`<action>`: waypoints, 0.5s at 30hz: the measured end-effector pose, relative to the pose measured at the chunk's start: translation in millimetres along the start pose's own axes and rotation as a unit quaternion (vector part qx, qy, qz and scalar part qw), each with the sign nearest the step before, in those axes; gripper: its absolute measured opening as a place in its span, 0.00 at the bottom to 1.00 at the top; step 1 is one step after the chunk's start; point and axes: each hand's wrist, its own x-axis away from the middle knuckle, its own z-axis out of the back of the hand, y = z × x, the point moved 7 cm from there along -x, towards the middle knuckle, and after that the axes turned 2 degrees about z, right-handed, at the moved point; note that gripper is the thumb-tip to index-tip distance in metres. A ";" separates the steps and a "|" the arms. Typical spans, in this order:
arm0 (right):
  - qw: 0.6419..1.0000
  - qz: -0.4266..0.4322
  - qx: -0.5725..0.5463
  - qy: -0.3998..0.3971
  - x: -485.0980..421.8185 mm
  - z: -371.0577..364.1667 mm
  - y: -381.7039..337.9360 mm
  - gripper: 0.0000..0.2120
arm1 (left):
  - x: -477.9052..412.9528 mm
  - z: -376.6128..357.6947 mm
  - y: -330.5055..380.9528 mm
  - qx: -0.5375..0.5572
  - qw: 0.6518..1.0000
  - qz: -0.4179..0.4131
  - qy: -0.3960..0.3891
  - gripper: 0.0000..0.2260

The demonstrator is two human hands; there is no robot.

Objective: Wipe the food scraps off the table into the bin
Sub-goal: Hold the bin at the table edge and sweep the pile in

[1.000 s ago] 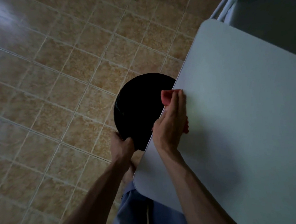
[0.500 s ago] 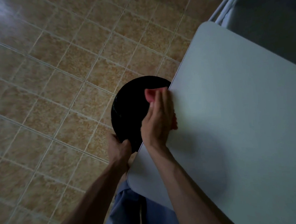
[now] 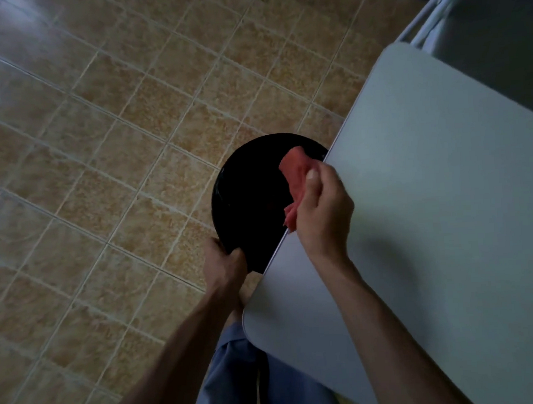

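Your left hand [image 3: 224, 264] grips the bin [image 3: 252, 199] against the table [image 3: 447, 189] edge; your right hand [image 3: 324, 210] pinches the cloth [image 3: 295, 181] over it. No scraps visible; shake it out next.

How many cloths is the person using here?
1. A red cloth is pinched in the right hand, hanging over the black bin beside the table edge. The left hand grips the bin's rim. None other shows.

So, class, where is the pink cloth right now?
In the head view, the pink cloth is pinched in the right hand, hanging over the black bin just past the table edge.
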 end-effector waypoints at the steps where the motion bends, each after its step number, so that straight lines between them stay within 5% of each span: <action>1: 0.999 -0.027 -0.018 0.000 -4.2 6.4 2.2 0.11 | 0.1 1.7 1.3 0.001 1.000 -0.002 0.004 0.08; 8: 0.980 -0.129 -0.147 -0.035 2.7 55.0 13.5 0.19 | 0.9 4.6 4.3 0.015 1.000 0.001 0.008 0.08; 15: 0.994 -0.035 -0.004 0.106 13.2 104.1 4.4 0.13 | -4.9 -0.7 -0.4 0.039 0.999 0.008 -0.024 0.10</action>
